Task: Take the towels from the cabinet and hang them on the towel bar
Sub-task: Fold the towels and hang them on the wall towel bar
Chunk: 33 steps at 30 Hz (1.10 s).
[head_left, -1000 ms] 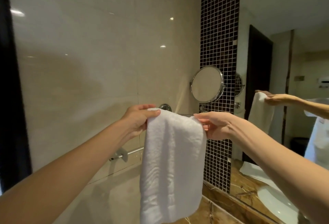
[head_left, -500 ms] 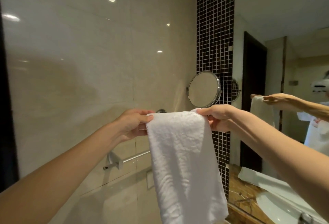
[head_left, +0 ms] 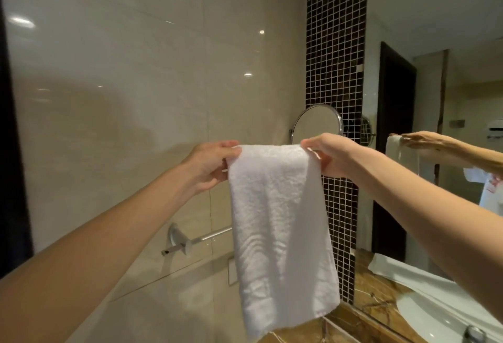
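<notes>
A white folded towel (head_left: 277, 222) hangs in front of the beige wall, held by its top edge. My left hand (head_left: 209, 165) pinches the top left corner. My right hand (head_left: 332, 154) grips the top right corner. The upper bar under the towel's top edge is hidden by the cloth and my hands, so I cannot tell whether the towel rests on it. A lower chrome towel bar (head_left: 206, 237) with its wall bracket shows below my left hand, partly behind the towel.
A round chrome mirror (head_left: 317, 124) is mounted on the dark mosaic strip (head_left: 336, 43) just behind my right hand. A large wall mirror (head_left: 435, 29) on the right reflects my arm. Below lie a brown marble counter (head_left: 373, 291) and a white basin (head_left: 424, 312).
My hands and the towel have risen and shifted slightly right toward the round mirror. The towel's top edge is now stretched flat and level between both hands.
</notes>
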Each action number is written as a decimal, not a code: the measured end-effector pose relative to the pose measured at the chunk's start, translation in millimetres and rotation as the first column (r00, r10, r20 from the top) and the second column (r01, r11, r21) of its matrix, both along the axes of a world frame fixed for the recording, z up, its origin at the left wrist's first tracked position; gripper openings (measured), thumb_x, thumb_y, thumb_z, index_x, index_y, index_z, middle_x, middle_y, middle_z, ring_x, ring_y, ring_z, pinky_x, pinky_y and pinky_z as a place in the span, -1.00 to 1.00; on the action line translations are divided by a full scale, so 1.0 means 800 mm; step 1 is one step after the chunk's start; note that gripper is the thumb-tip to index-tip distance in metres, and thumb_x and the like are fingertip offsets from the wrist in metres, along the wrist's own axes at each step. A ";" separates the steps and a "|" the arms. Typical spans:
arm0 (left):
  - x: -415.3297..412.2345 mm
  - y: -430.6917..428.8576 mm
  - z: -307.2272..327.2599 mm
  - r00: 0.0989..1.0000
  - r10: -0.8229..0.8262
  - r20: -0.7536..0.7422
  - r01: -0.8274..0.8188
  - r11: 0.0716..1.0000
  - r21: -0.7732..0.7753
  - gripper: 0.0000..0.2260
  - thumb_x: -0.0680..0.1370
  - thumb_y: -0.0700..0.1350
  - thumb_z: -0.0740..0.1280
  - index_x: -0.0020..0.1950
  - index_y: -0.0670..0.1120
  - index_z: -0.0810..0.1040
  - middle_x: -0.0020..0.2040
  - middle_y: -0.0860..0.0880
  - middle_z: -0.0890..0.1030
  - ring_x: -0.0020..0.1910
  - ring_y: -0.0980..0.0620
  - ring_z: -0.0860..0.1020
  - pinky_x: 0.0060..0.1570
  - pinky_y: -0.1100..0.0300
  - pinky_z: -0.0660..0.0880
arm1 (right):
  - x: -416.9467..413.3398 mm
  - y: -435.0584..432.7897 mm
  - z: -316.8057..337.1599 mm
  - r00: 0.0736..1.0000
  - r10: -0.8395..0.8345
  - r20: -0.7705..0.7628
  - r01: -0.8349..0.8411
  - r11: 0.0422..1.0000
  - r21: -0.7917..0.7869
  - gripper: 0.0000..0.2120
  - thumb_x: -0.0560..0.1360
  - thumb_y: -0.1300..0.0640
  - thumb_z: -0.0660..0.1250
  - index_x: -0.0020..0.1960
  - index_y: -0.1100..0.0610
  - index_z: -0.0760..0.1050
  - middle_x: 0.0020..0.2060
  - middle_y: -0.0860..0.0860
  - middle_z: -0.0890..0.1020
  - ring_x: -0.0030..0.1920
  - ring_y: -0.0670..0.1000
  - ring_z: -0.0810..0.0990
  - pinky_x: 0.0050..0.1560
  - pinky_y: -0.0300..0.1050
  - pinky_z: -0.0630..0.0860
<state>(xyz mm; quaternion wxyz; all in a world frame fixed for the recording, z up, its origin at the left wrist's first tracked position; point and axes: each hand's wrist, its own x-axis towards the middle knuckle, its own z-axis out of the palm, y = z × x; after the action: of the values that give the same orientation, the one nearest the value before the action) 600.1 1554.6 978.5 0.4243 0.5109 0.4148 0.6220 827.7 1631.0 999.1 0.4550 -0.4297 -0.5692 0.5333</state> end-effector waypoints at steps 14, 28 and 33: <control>-0.022 0.018 0.099 0.977 0.202 -0.060 -0.192 0.970 0.147 -0.58 0.52 -0.40 0.26 0.37 -0.20 0.39 -0.10 -0.10 0.57 -0.23 0.04 0.55 -0.36 0.24 0.57 | -0.074 0.050 0.093 0.980 0.066 -0.190 -0.011 0.961 0.278 -0.63 0.56 0.37 0.17 0.28 0.10 0.51 0.27 0.02 0.45 0.27 0.01 0.47 0.32 -0.01 0.44; -0.076 0.069 0.036 0.973 0.169 -0.155 -0.181 0.981 -0.067 -0.47 0.51 -0.47 0.19 0.45 -0.14 0.29 0.23 -0.21 0.49 -0.05 -0.06 0.56 -0.20 0.10 0.55 | -0.136 0.147 0.027 0.992 0.120 -0.040 -0.112 0.980 0.165 -0.64 0.56 0.40 0.12 0.26 0.17 0.51 0.26 0.15 0.52 0.14 0.07 0.55 0.29 -0.07 0.44; -0.076 0.089 -0.015 0.972 0.186 -0.142 -0.206 0.968 -0.143 -0.45 0.49 -0.51 0.18 0.45 -0.18 0.27 0.31 -0.28 0.43 0.11 -0.14 0.51 -0.05 0.08 0.52 | -0.135 0.156 -0.020 0.986 0.161 0.045 -0.162 0.987 0.009 -0.71 0.56 0.35 0.21 0.26 0.30 0.49 0.25 0.16 0.55 0.08 0.07 0.58 0.04 -0.12 0.48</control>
<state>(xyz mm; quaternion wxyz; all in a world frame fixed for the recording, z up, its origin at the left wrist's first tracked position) 539.5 1626.0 966.4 0.3721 0.4713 0.5372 0.5924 719.8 1755.6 983.1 0.4004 -0.3909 -0.6153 0.5553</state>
